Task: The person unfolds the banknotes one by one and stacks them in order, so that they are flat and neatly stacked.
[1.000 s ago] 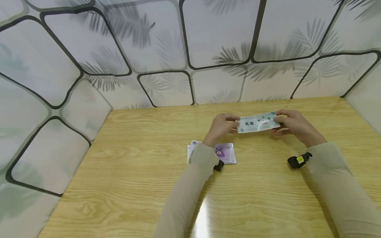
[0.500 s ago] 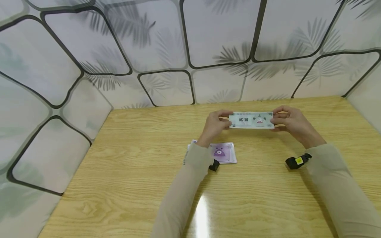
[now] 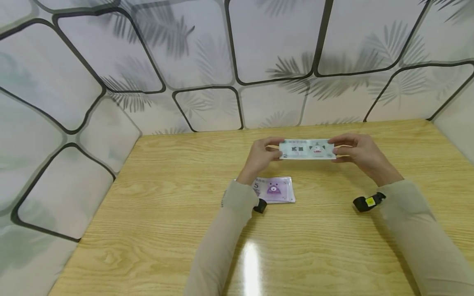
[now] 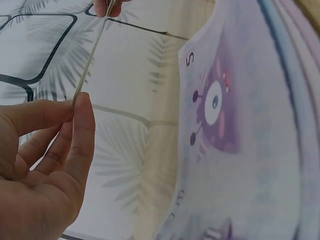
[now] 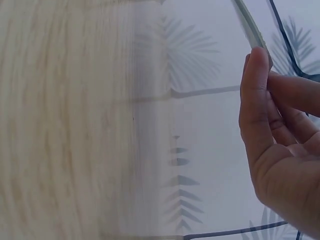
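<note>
A pale green play banknote (image 3: 307, 149), printed with a 2, two dark square codes and a cartoon face, is stretched level above the table. My left hand (image 3: 258, 158) pinches its left end between thumb and fingers, and my right hand (image 3: 361, 154) pinches the right end. Edge-on, the note (image 4: 92, 52) appears as a thin strip in the left wrist view. Under my left wrist lies a pile of purple play banknotes (image 3: 275, 190), the top one marked 5 with a purple cartoon figure. My sleeve hides the pile's left part.
The wooden table (image 3: 148, 213) meets a back wall (image 3: 274, 102) covered with leaf and line patterns. Another patterned wall (image 3: 55, 164) rises along the left side. Black wrist devices (image 3: 364, 203) are strapped near both cuffs.
Both hands have shifted left with the green banknote. The note was slanted and creased with glare a second ago; now it is level and flatter. The purple pile has stayed put.
</note>
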Demonstrator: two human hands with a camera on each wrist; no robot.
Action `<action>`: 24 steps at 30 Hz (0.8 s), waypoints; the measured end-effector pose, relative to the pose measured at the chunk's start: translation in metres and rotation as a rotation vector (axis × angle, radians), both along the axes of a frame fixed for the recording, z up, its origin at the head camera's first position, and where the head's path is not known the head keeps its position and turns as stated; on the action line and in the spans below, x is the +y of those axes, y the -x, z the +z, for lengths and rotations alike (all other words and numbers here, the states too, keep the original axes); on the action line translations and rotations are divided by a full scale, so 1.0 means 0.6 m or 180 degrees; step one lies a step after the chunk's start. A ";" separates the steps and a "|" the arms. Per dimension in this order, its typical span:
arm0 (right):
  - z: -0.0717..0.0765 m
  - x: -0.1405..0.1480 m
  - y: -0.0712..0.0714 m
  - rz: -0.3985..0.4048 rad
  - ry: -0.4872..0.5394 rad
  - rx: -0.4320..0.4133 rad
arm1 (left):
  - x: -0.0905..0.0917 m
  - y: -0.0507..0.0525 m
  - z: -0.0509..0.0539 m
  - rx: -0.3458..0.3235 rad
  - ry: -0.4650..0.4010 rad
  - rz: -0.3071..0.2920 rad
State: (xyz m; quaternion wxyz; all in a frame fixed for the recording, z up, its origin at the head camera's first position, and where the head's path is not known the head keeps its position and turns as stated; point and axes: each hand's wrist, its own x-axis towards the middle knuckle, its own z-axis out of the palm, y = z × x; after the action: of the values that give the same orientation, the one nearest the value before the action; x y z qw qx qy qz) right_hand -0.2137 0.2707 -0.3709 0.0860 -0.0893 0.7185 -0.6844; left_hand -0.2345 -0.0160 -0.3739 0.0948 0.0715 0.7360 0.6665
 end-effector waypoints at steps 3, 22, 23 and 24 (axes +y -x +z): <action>-0.001 -0.006 -0.001 0.0033 0.0142 0.0020 | -0.007 -0.001 0.000 0.0026 0.0029 -0.0040; 0.005 -0.030 -0.008 0.0094 0.0075 0.0156 | -0.040 -0.014 0.010 0.0075 0.0080 -0.0109; 0.006 -0.032 -0.008 0.0097 0.0097 0.0155 | -0.042 -0.016 0.011 0.0075 0.0062 -0.0114; 0.006 -0.033 -0.009 0.0099 0.0113 0.0152 | -0.044 -0.017 0.012 0.0073 0.0045 -0.0118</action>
State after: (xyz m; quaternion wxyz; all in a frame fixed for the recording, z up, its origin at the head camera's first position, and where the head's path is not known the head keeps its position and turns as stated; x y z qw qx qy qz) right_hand -0.2085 0.2507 -0.3674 0.0778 -0.1183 0.7066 -0.6933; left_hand -0.2240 -0.0425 -0.3667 0.0992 0.0921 0.7403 0.6585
